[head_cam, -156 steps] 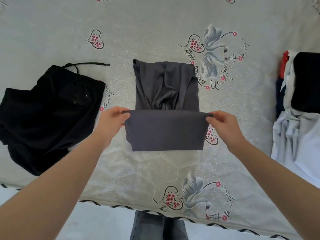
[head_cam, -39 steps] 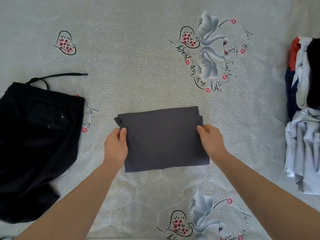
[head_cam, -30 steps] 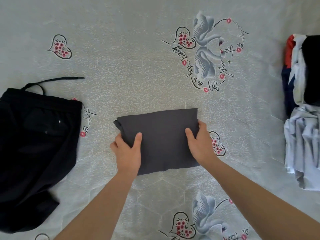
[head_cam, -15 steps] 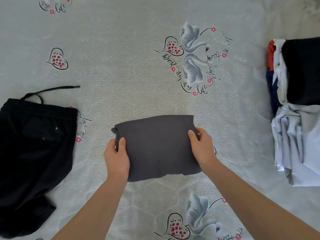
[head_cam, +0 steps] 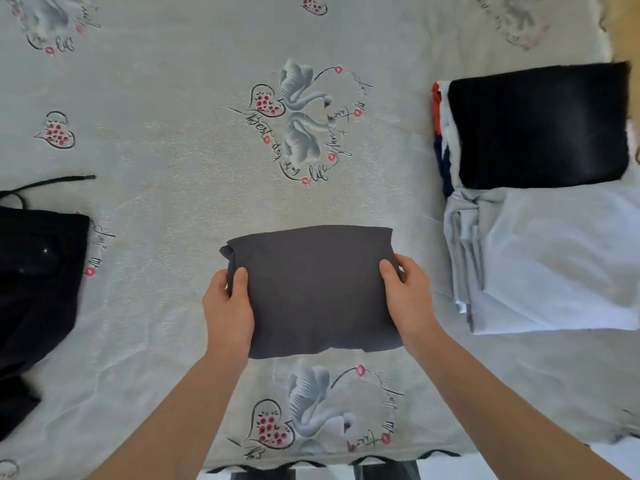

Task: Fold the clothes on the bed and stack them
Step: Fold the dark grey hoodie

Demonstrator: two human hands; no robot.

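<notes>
Hands gripped opposite ends: my left hand (head_cam: 227, 306) and right hand (head_cam: 408, 299) held the folded charcoal garment (head_cam: 315, 289), smooth-faced, long axis left-right, apparently just off the bedsheet (head_cam: 173, 150), mid-bed.

Bed under soft daylight

My bed (head_cam: 166, 188) wears a pale grey sheet printed with swans (head_cam: 301, 112), hearts and looping script; its scalloped black hem (head_cam: 311, 464) runs nearest me, and beyond it lies what may be a light floor (head_cam: 443, 471).
</notes>
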